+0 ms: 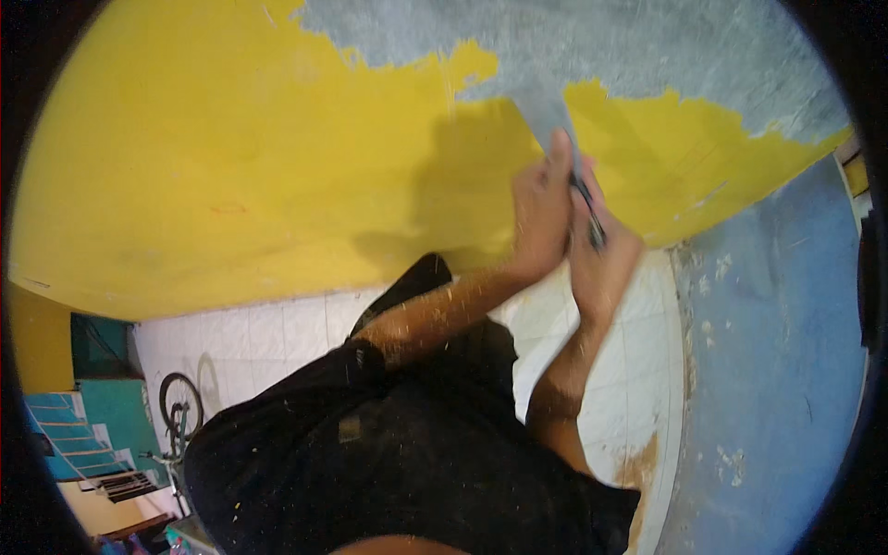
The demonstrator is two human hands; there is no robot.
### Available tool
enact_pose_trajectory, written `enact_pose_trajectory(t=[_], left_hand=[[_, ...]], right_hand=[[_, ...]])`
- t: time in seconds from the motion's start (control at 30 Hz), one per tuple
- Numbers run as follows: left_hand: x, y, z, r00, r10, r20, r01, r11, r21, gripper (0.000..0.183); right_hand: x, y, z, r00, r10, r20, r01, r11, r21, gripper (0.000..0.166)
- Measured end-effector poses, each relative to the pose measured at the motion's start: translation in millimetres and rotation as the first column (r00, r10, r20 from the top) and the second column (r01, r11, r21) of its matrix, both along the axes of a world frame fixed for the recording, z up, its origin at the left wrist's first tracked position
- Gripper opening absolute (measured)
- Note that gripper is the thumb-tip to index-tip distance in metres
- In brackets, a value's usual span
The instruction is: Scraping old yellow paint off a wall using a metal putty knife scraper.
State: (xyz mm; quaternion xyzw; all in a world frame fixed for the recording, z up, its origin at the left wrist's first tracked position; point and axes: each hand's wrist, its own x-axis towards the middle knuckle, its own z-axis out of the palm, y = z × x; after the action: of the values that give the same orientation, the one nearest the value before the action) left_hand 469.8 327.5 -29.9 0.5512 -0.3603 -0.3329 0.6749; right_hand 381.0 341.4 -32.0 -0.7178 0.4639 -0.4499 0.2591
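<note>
A scraper with a broad metal blade (544, 114) is held in both hands, its blade pointing up against the wall. Along the blade's lower part lies the thumb of my left hand (543, 222), whose fingers are bent around the tool. My right hand (609, 253) grips the dark handle (588, 205). Both hands look slightly blurred. The blade spans the ragged border between yellow paint (312, 159) and a bare grey patch (624, 48) of the wall. Small pale flakes dot my left forearm (444, 312) and black shirt (388, 444).
A scuffed blue wall (770, 333) stands to the right. White floor tiles (277, 329) run below the yellow wall, with a brown stain (639, 461) near the blue wall. At lower left are a bicycle (182, 409) and a hanging rack (83, 437).
</note>
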Motion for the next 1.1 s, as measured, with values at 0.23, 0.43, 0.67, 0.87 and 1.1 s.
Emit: enact_pose_trajectory(t=[0.23, 0.43, 0.67, 0.87, 1.1], left_hand=[[24.9, -17.9, -7.7, 0.704, -0.150, -0.694, 0.050, 0.986, -0.161, 0.051], [14.8, -13.2, 16.2, 0.770, -0.285, -0.571, 0.174, 0.954, -0.243, 0.053], [12.9, 6.4, 0.9, 0.894, -0.039, -0.446, 0.004, 0.997, -0.078, 0.056], [37.6, -18.0, -21.9, 0.972, -0.029, -0.233, 0.013, 0.998, -0.068, 0.054], [7.3, 10.6, -13.2, 0.964, 0.072, -0.257, -0.087, 0.995, -0.048, 0.051]], right_hand=[[32.1, -44.6, -10.7, 1.000, 0.009, -0.009, -0.009, 0.999, -0.035, 0.030], [15.3, -13.7, 28.1, 0.997, 0.019, 0.069, -0.028, 0.990, 0.139, 0.024], [24.0, -16.1, -16.8, 0.978, 0.062, 0.197, -0.078, 0.994, 0.072, 0.033], [40.5, -33.5, -21.1, 0.999, 0.037, 0.000, -0.036, 0.976, 0.214, 0.026], [27.7, -0.2, -26.0, 0.978, 0.044, 0.203, -0.104, 0.950, 0.296, 0.030]])
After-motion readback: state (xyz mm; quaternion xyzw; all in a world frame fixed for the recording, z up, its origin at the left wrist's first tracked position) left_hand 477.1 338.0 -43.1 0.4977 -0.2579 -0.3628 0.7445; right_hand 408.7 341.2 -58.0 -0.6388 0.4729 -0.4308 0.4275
